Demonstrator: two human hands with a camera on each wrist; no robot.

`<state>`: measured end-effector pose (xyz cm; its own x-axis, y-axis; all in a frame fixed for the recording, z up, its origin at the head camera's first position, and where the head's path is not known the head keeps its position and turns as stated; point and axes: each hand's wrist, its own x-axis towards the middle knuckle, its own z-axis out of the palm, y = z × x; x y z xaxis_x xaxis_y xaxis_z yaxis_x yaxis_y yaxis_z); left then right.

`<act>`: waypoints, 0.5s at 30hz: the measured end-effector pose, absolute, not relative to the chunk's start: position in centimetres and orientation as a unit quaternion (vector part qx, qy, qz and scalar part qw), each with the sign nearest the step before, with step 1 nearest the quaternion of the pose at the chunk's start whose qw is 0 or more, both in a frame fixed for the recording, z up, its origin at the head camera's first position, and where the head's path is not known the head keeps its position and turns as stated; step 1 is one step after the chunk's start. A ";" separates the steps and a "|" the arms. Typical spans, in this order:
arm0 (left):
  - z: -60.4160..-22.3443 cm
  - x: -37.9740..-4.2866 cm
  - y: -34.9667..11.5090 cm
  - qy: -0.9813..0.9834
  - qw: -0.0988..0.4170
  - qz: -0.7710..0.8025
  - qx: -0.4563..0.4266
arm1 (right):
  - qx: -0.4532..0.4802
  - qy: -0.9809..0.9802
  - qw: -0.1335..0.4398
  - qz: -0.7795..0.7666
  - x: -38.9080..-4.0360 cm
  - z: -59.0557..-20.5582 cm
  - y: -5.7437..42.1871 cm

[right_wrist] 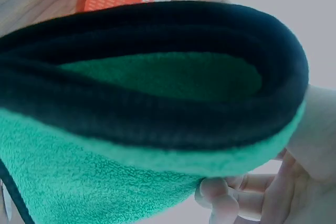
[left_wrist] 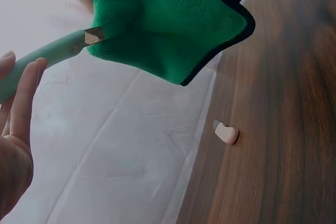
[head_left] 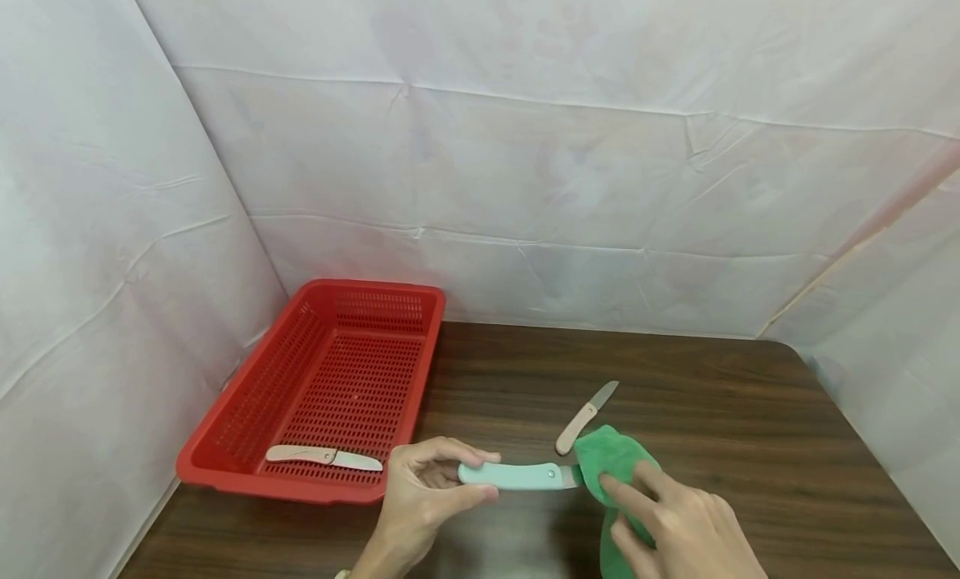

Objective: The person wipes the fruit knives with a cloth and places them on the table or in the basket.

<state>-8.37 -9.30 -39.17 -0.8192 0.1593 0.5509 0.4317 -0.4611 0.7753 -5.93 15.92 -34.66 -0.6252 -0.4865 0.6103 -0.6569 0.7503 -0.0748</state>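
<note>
My left hand [head_left: 420, 496] pinches the mint-green handle of a folding knife [head_left: 513, 476] between thumb and fingers, above the table. The knife's blade points right, and most of it is hidden in a green cloth [head_left: 611, 458]. With its fingers, my right hand [head_left: 678, 516] holds that cloth around the blade. Black edging and a hanging loop show on the cloth [left_wrist: 173, 30] in the left wrist view. Just behind the cloth, a pink-handled knife [head_left: 576, 427] lies unfolded on the table, its blade pointing away.
A red plastic basket [head_left: 431, 371] with slotted walls stands at the left. Inside its near end lies another pink-handled knife [head_left: 303, 454], blade out. The dark wood table [head_left: 750, 412] meets white sheeting [head_left: 525, 187] at the back and on both sides.
</note>
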 end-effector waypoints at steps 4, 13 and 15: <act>-39.2 -8.3 -9.5 -0.504 0.083 -0.808 -0.293 | 0.309 -0.891 0.296 0.149 -6.1 -34.8 16.3; -39.2 -8.2 -10.1 -0.504 0.072 -0.810 -0.292 | 0.265 -0.897 0.294 0.196 -6.0 -35.1 17.7; -39.2 -8.2 -10.2 -0.505 0.070 -0.810 -0.291 | 0.256 -0.895 0.302 0.205 -6.0 -35.0 18.0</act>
